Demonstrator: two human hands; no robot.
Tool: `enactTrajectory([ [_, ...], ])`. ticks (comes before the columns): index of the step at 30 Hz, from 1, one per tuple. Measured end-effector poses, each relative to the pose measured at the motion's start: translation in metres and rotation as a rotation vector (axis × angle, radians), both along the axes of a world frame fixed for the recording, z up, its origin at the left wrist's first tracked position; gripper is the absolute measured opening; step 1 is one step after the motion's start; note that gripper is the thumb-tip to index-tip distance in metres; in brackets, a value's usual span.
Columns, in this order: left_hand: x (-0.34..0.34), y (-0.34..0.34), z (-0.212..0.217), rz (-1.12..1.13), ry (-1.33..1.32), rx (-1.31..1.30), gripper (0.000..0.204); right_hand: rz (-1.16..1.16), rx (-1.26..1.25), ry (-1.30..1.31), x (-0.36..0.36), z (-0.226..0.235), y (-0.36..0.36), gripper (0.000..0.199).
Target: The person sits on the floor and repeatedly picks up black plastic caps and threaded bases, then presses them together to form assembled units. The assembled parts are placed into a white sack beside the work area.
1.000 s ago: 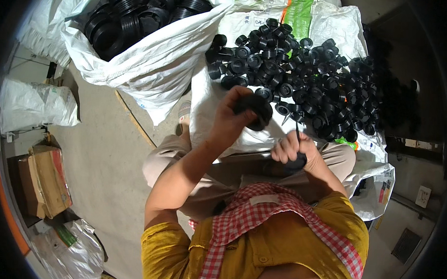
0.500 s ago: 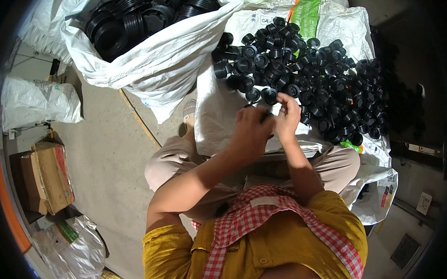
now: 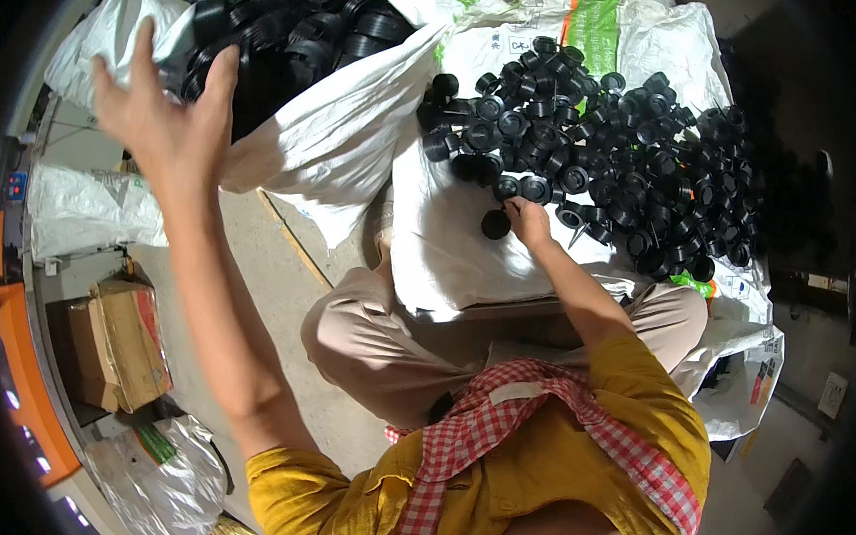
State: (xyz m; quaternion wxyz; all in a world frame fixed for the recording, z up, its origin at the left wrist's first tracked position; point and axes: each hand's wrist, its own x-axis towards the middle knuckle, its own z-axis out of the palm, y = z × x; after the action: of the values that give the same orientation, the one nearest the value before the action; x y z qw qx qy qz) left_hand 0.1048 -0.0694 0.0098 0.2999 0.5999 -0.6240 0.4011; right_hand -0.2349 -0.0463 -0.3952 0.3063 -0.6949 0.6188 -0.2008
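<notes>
Black plastic caps lie in a loose heap on a white woven sack sheet spread flat in front of the seated person; this sheet is the landmark for what follows. The right hand rests at the near edge of the heap on the sheet, fingers pinched on one black cap that sits slightly apart from the pile. The left hand is raised to the left of the sheet, fingers spread wide and holding nothing, at the mouth of an open white sack filled with black plastic rings. Left of the sheet runs a bare concrete floor. Farther left on that floor stand a folded white bag, a cardboard box and a crumpled clear plastic bag. An orange machine edge borders the floor at the far left.
</notes>
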Motion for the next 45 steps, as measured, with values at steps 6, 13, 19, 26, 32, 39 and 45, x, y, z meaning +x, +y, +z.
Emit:
enactTrajectory([
  [6,-0.144,0.085,-0.125,-0.740,0.761,0.762,0.054,-0.127,0.143,-0.486,-0.024,0.109,0.058,0.023],
  [13,-0.173,0.079,-0.221,-0.763,1.549,1.716,0.070,0.028,0.157,-0.792,-0.044,0.187,0.091,0.022],
  [19,-0.170,0.086,-0.231,-0.960,1.967,1.786,0.068,0.483,-0.280,-0.110,-0.056,0.211,0.075,0.030],
  [26,-0.178,0.089,-0.213,-1.130,0.507,1.053,0.047,0.394,0.524,-0.253,-0.059,0.210,0.080,0.017],
  [32,-0.180,0.084,-0.180,-1.497,0.429,0.564,0.028,0.403,1.228,-1.481,-0.068,0.207,0.092,0.020],
  [39,-0.150,0.067,-0.180,-1.290,2.024,0.862,0.034,0.456,0.787,-1.504,-0.060,0.223,0.082,0.025],
  [45,-0.181,0.101,-0.228,-1.119,0.963,1.086,0.050,-0.099,0.350,-1.726,-0.016,0.172,0.072,0.021],
])
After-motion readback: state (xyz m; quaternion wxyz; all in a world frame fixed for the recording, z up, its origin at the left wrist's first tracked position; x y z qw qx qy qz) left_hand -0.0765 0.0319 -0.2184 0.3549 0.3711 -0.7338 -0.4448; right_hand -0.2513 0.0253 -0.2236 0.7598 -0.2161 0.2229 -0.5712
